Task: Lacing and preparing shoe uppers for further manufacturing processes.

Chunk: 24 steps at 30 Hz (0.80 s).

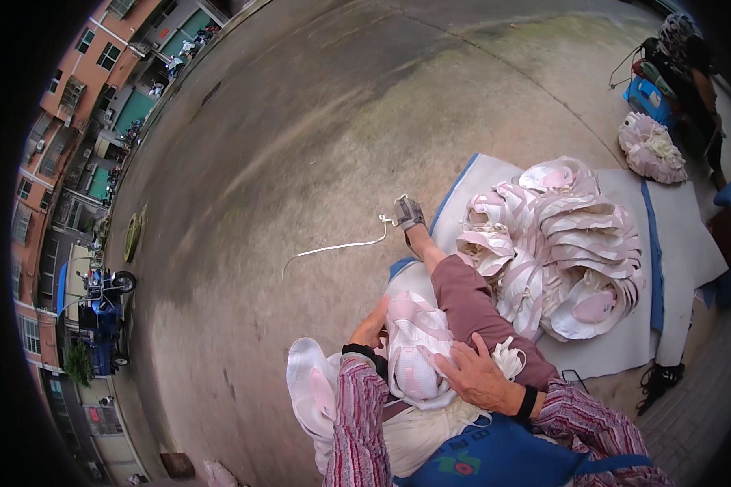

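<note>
A white and pink mesh shoe upper (415,329) lies across my lap. Along its left side, my left hand (370,326) is closed on the edge, the fingertips partly hidden behind it. My right hand (481,375) rests its fingertips against the upper's right side, fingers stretched and thumb apart. A bunch of cream laces (508,359) lies beside my right thumb, over my leg. Left of my left forearm sits another white shoe upper with a pink insole patch (312,381). More cream laces or fabric (430,438) spread beneath the upper.
A large heap of similar shoe uppers (589,252) lies on a pale mat (479,174) to the right. Another bundle (651,148) sits beyond it, near a person (694,73). A white strap (341,247) trails across the concrete by my foot (409,213).
</note>
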Motion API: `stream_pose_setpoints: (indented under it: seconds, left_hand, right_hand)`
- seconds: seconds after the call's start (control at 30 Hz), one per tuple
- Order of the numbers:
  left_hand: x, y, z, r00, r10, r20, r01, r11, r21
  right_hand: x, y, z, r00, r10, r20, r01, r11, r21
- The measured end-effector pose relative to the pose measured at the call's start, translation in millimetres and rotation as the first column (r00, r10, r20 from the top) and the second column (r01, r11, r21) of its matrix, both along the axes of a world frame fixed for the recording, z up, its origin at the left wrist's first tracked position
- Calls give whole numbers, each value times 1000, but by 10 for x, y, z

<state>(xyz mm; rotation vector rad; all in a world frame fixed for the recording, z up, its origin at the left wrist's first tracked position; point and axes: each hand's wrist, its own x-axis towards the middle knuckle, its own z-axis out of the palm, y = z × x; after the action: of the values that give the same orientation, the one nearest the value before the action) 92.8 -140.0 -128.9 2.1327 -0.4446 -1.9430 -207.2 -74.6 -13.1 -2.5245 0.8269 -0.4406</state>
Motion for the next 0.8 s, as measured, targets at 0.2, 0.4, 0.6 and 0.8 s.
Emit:
stream_pose_setpoints:
  seconds: [0.2, 0.4, 0.6, 0.8]
  left_hand:
    - [-196, -62, 142, 947, 141, -287, -185, 974, -132]
    - [-390, -13, 530, 994, 107, -23, -100, 805, -585]
    - [-410, -9, 612, 967, -24, 254, 183, 756, -628]
    - [-371, 77, 671, 981, 187, 57, -99, 727, -679]
  right_hand:
    - [-61, 15, -51, 1000, 9, 17, -9, 999, -33]
    - [-71, 154, -66, 996, -2, 87, 2, 1000, -1]
    - [79, 98, -190, 990, -73, 118, 73, 997, 0]
    - [160, 0, -181, 984, -134, 115, 127, 989, 70]
